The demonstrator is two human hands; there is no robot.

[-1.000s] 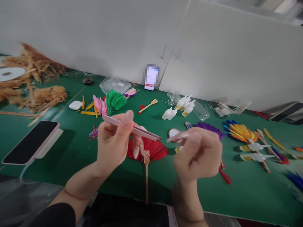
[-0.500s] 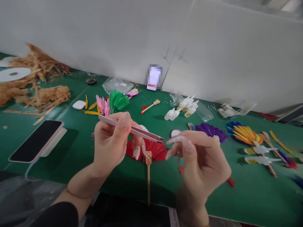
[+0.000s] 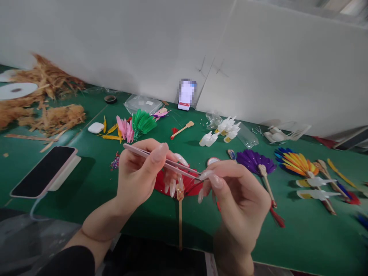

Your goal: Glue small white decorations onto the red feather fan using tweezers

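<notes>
Pink tweezers [image 3: 163, 163] are held in my left hand [image 3: 140, 174], their tips pointing right. My right hand [image 3: 238, 195] has its thumb and index finger pinched together at those tips; anything between them is too small to make out. Below both hands lies a red feather fan [image 3: 188, 186] with a wooden handle [image 3: 180, 222] pointing toward me. The hands partly cover the fan. A round white lid or jar [image 3: 213, 161] sits just behind my right hand.
Purple [image 3: 255, 161] and yellow-orange [image 3: 300, 163] feather fans and glue bottles [image 3: 316, 194] lie right. Green [image 3: 143, 122] and pink feathers are behind my left hand. A phone [image 3: 44, 172] lies left; another [image 3: 186, 95] leans on the wall. Brown fibre [image 3: 51, 80] fills the back left.
My left hand and the tweezers have shifted slightly right. My right hand has moved left, its fingertips now meeting the tweezer tips, and the purple fan's handle has come into view.
</notes>
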